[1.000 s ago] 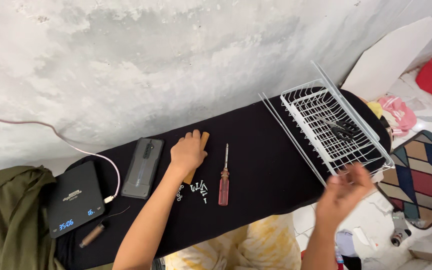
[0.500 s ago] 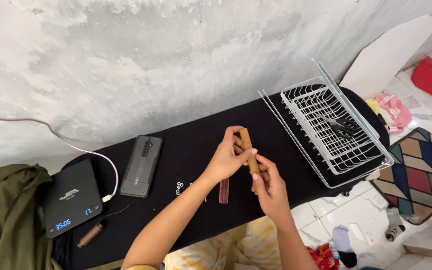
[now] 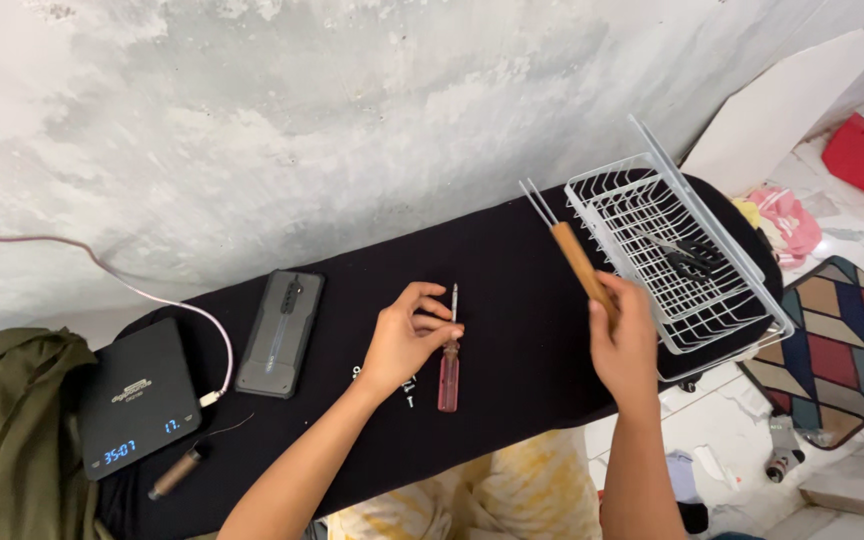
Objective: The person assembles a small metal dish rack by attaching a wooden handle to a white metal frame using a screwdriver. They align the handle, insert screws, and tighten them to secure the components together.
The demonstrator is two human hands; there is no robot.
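black table (image 3: 512, 270) — right hand (image 3: 627, 340) grips wooden-handled fork (image 3: 574, 258), left hand (image 3: 404, 340) touches screwdriver (image 3: 449, 362)

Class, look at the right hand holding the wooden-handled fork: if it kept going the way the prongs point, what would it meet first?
Probably nothing on the table: the right hand aims the fork up-left, beside the wire basket, toward the wall. Depth is unclear.

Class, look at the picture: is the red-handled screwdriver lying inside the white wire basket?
No. The red-handled screwdriver lies on the black table beside the left hand, outside the white wire basket.
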